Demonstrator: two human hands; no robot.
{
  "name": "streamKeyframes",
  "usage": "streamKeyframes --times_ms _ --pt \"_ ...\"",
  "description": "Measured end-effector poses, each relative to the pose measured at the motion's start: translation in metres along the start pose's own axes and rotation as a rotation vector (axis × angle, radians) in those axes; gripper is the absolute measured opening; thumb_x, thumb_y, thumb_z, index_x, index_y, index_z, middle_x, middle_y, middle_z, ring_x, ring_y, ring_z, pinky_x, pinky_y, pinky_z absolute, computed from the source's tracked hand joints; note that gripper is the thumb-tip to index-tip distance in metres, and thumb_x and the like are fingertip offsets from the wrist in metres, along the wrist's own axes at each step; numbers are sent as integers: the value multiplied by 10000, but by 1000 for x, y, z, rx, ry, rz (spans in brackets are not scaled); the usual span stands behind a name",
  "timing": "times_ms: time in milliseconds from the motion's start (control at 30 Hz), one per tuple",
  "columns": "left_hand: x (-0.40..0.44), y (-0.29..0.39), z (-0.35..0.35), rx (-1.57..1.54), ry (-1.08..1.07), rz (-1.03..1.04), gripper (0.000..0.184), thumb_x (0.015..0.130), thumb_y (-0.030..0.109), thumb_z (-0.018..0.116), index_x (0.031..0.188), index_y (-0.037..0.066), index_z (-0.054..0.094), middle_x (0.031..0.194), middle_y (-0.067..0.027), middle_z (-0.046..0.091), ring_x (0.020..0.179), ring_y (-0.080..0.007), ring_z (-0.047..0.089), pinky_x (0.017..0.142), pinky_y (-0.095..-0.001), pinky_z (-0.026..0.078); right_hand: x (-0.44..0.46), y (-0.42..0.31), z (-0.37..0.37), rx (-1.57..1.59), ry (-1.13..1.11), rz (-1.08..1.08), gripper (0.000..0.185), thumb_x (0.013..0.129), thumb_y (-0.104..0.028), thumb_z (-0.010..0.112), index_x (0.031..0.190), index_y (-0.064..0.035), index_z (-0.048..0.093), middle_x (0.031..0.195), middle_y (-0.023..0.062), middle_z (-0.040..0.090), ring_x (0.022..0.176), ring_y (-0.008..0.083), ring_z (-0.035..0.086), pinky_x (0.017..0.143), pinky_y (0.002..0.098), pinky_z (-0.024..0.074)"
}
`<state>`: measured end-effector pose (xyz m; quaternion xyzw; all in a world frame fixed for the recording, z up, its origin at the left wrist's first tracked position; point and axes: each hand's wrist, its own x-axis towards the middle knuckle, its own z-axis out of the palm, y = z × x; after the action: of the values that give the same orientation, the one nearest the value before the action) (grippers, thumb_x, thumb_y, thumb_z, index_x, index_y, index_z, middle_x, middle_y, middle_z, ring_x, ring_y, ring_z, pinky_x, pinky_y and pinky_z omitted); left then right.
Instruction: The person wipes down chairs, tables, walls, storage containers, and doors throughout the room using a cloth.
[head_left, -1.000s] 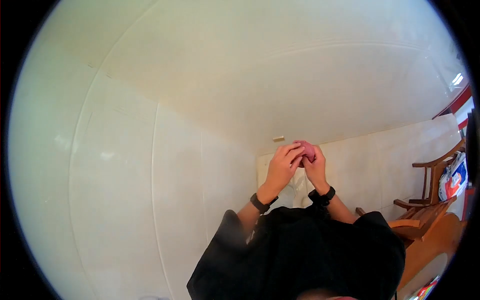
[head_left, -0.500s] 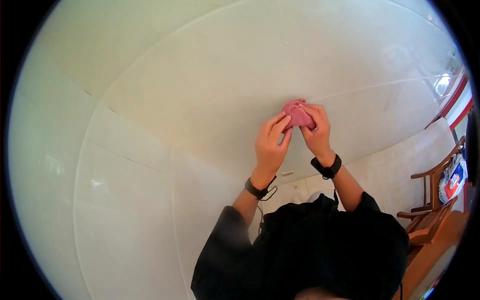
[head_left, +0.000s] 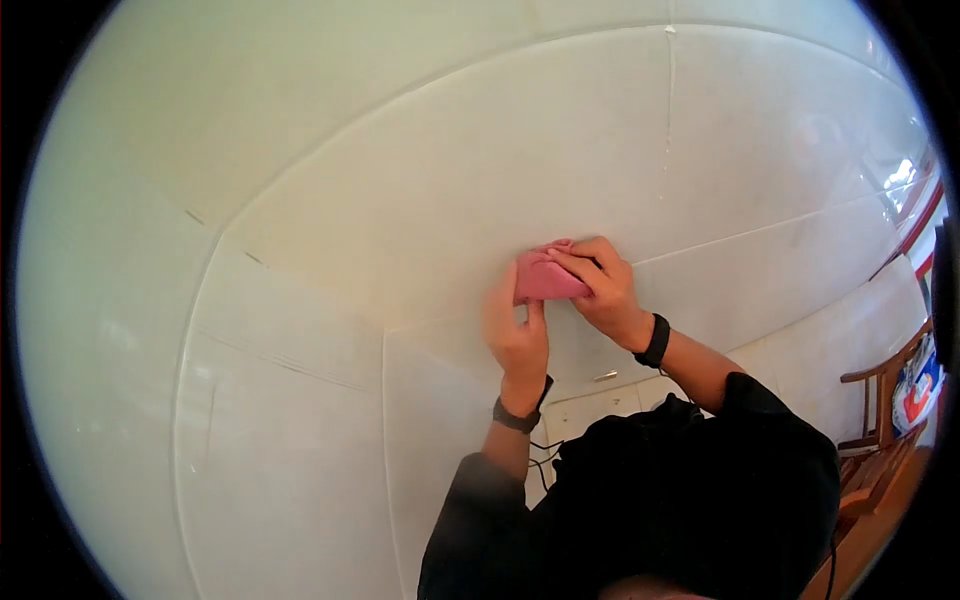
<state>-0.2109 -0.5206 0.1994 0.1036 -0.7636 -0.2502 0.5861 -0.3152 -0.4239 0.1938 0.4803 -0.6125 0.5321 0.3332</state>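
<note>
Pink cloth: a soft pink fabric folded into a thick pad (head_left: 550,279), between the person's two hands, in front of the glossy off-white tiled wall (head_left: 480,170); whether it touches the wall cannot be told.
Right hand: the right hand (head_left: 606,292) grips the cloth's right end, fingers bent over its top.
Left hand: the left hand (head_left: 513,330) is at the cloth's left end, blurred, thumb up against the lower edge; whether its fingers are closed on the fabric cannot be told.
Wrists: a black band on the left wrist (head_left: 516,415) and another on the right wrist (head_left: 654,341), both below the cloth.
Clothing: a black short-sleeved top (head_left: 680,500), below the cloth.
Seat: a brown wooden armchair (head_left: 884,401), well right of the cloth, bearing a white, blue and red plastic bag (head_left: 915,390).
</note>
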Motion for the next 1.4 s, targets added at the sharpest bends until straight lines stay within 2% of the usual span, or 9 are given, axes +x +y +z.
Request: streamKeyframes --times_ms 100,200,367,467,600,700,1033,1133,1400 --pt "17 6 5 41 -79 31 477 742 -70 712 1195 75 666 939 -84 638 814 -259 616 683 -342 509 4 5 -6 -20 13 -7 435 599 56 714 1020 -49 675 987 101 626 842 297 644 658 370 544" --pt "22 23 30 48 -4 252 488 724 -77 707 1178 100 685 923 -69 617 779 -240 614 634 -337 502 5 14 -33 -96 89 -4 430 592 55 720 1009 -36 667 993 113 625 836 307 641 651 368 537" --pt "44 55 67 -36 -192 267 469 727 -33 730 1162 138 692 890 -36 582 700 -192 611 561 -320 500 6 33 -51 -194 317 131 379 640 86 699 1004 -9 654 999 135 617 848 300 622 689 340 517" --pt "45 58 77 -92 -256 256 447 732 -9 741 1151 139 694 876 -30 569 689 -186 612 552 -318 503 3 35 -57 -194 323 218 361 663 110 683 1007 6 646 984 135 609 856 281 605 713 320 503" --pt "41 33 66 -157 -313 155 427 737 -1 742 1142 123 694 874 -34 574 683 -186 610 548 -311 501 15 16 -45 -258 244 242 476 679 154 652 1119 -26 675 1010 128 586 868 272 603 691 309 505" --pt "19 3 56 -145 -299 185 420 739 -3 740 1141 111 696 878 -35 585 674 -182 609 546 -304 497 5 15 -39 -270 136 198 511 691 146 665 1157 -63 687 1023 127 581 884 270 610 693 313 517" --pt "35 23 57 -201 -262 190 430 740 -20 735 1149 105 699 892 -25 589 653 -165 603 547 -302 488 27 12 -42 -362 293 201 423 732 108 679 1117 -61 719 1019 108 608 868 250 617 726 301 515" --pt "32 28 58 -235 -287 169 440 734 -28 733 1152 105 698 899 -28 588 647 -168 601 551 -303 490 24 16 -46 -231 300 253 408 736 101 685 1113 -51 717 1013 101 605 898 236 611 754 291 503" --pt "9 -7 25 -166 -318 73 428 734 -44 730 1138 92 694 924 -63 603 689 -204 613 584 -322 495 18 -3 -26 -46 72 310 392 688 90 737 1041 -78 747 959 84 572 836 217 597 714 277 495"
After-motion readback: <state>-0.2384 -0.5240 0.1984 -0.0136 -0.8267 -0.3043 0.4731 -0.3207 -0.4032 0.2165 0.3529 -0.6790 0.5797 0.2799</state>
